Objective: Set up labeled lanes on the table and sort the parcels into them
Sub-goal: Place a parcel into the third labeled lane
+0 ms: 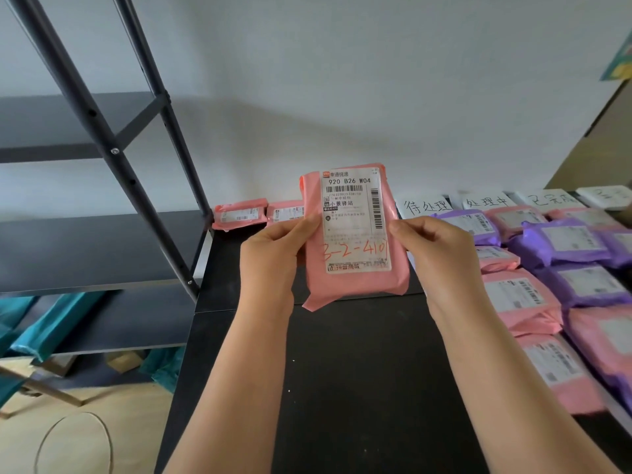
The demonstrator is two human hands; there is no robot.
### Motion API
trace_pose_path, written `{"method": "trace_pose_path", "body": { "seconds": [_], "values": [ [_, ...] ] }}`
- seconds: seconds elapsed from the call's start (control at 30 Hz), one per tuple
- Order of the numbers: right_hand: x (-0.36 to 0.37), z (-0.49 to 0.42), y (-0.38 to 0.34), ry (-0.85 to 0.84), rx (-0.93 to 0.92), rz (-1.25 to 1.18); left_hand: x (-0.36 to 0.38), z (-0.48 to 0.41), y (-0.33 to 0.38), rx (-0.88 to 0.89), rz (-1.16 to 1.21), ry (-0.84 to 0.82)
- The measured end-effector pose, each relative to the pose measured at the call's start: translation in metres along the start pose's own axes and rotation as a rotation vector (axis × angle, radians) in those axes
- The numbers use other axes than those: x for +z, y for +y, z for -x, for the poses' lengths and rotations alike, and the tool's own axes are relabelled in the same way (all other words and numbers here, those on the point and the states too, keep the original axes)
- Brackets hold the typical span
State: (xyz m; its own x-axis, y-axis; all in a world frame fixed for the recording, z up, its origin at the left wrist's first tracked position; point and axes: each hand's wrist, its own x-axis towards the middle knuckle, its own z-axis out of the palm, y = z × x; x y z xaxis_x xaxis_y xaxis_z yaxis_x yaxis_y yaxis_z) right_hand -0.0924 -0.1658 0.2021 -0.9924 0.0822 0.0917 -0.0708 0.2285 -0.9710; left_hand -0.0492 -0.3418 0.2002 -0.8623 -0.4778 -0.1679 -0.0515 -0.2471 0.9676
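Observation:
I hold a pink parcel (pixel 355 282) upright above the black table (pixel 359 371), its white shipping label facing me with red handwriting on it. My left hand (pixel 273 248) grips its left edge and my right hand (pixel 434 248) grips its right edge. Several white handwritten lane labels (pixel 425 206) stand along the table's back edge at the right. Below them lie rows of pink parcels (pixel 519 299) and purple parcels (pixel 561 244). Two more pink parcels (pixel 239 213) lie at the back left of the table.
A dark metal shelving rack (pixel 113 148) stands to the left of the table. Teal bags (pixel 51 330) lie on its lower shelves. A cardboard box (pixel 595 145) rises at the far right against the white wall. A loop of cable lies on the wooden floor (pixel 85 422).

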Motion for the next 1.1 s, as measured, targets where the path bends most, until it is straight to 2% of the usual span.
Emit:
{"method": "trace_pose_path", "body": {
  "seconds": [0.2,0.37,0.63,1.1],
  "values": [
    [-0.005,0.004,-0.004,0.0,0.016,-0.026,0.002,0.004,0.004,0.004,0.005,-0.021],
    [-0.007,0.005,-0.004,0.027,0.03,-0.047,0.004,0.006,0.002,0.031,-0.115,-0.031],
    [-0.006,0.007,0.0,0.068,0.179,-0.109,0.0,0.005,-0.011,-0.083,-0.27,-0.116],
    [-0.013,0.017,0.013,0.0,0.06,0.08,-0.004,0.004,-0.02,-0.041,-0.132,-0.164]
  ]
}}
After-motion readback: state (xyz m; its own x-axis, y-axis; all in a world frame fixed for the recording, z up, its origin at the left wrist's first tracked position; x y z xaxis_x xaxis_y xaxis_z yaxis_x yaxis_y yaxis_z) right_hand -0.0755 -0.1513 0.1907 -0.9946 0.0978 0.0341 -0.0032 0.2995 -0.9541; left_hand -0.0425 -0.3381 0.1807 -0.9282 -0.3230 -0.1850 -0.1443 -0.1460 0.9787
